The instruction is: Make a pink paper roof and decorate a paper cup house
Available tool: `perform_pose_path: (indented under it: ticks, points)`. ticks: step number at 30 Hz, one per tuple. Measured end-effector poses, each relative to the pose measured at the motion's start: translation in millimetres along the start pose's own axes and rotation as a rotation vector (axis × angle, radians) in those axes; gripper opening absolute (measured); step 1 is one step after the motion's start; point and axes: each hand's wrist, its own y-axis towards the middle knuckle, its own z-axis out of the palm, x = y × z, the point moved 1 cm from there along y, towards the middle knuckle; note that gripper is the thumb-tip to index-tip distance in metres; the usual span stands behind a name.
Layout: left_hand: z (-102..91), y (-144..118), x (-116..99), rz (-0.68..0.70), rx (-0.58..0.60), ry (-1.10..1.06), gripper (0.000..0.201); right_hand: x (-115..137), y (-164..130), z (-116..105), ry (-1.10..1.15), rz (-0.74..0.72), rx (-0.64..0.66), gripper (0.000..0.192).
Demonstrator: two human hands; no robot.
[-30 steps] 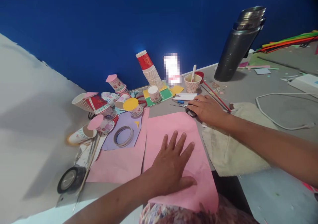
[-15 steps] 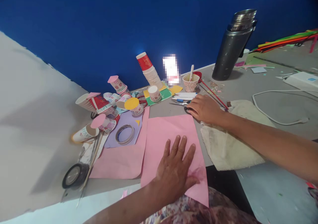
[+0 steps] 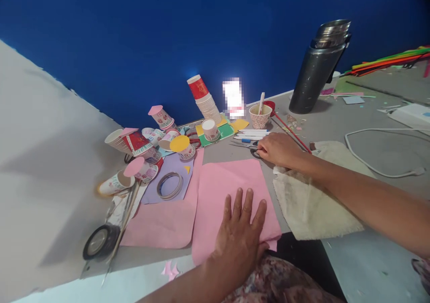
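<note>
Head view: Your left hand (image 3: 240, 238) lay flat, palm down, with its fingers spread apart, on a pink sheet (image 3: 230, 175) at the near edge of the table (image 3: 332, 128). The sheet's near right corner looked creased beside your thumb. Your right hand (image 3: 282, 149) was at the black handle of the scissors (image 3: 247, 145), its fingers bent and together; whether they were clamped on the handle could not be determined. The blades pointed left, just beside several white pens (image 3: 252, 136).

A pale cloth (image 3: 302, 204) lay beneath your right forearm. Left of the sheet was a second pink sheet (image 3: 156, 231), bearing a purple sheet (image 3: 187, 185) with a tape ring (image 3: 169, 197) on it. Decorated paper cups (image 3: 144, 170) were grouped beyond and to the left. A leaning cup stack (image 3: 208, 108) stood near the blue wall (image 3: 134, 34), and a dark bottle (image 3: 314, 79) stood at the right rear.
</note>
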Motion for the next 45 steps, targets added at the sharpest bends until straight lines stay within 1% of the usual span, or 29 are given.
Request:
perform_pose_path:
  ticks: [6, 9, 16, 20, 22, 24, 25, 26, 27, 28, 31, 35, 37, 41, 43, 45]
  points:
    - [-0.4, 23, -12, 0.014, 0.035, -0.053, 0.103, -18, 2, 3, 0.030, 0.120, -0.034, 0.028]
    - [0.1, 28, -13, 0.007, 0.033, -0.069, 0.104, -21, 0, 5, 0.050, 0.107, -0.049, 0.027]
    - [-3.5, 25, -4, -0.055, 0.035, -0.156, 0.116, -21, -5, 11, 0.086, 0.072, -0.111, 0.026]
    - [-2.7, 25, -5, -0.092, 0.013, -0.140, 0.120, -17, -14, 8, 0.111, 0.052, -0.183, 0.031]
    - [-1.3, 26, -6, -0.086, 0.007, -0.122, 0.121, -7, -21, 8, 0.133, -0.019, -0.247, 0.033]
    - [0.7, 27, -7, -0.079, 0.002, -0.086, 0.122, 9, -28, 13, 0.173, -0.219, -0.360, 0.029]
    - [1.9, 27, -8, -0.079, 0.000, -0.062, 0.121, 18, -32, 17, 0.174, -0.348, -0.384, 0.027]
    - [3.1, 27, -7, -0.083, -0.001, -0.039, 0.120, 26, -34, 23, 0.162, -0.465, -0.358, 0.027]
    - [4.2, 26, -7, -0.083, -0.003, -0.022, 0.118, 32, -36, 29, 0.143, -0.549, -0.310, 0.025]
    - [5.1, 26, -7, -0.081, -0.006, -0.013, 0.115, 36, -37, 34, 0.136, -0.555, -0.297, 0.022]
    - [5.7, 25, -5, -0.060, -0.005, -0.023, 0.111, 37, -38, 44, 0.098, -0.502, -0.278, 0.019]
    - [3.8, 26, -2, -0.045, 0.008, -0.063, 0.111, 31, -42, 46, 0.033, -0.424, -0.276, 0.019]
    - [3.5, 27, -1, -0.049, -0.038, -0.063, 0.108, 31, -45, 47, 0.004, -0.382, -0.289, 0.019]
    - [5.0, 29, -1, -0.059, -0.191, -0.023, 0.101, 32, -45, 48, -0.067, -0.345, -0.326, 0.025]
    - [5.1, 29, -1, -0.061, -0.237, -0.011, 0.099, 28, -41, 45, -0.044, -0.322, -0.300, 0.023]
    - [4.2, 29, 0, -0.062, -0.247, -0.008, 0.097, 22, -36, 39, 0.031, -0.257, -0.225, 0.015]
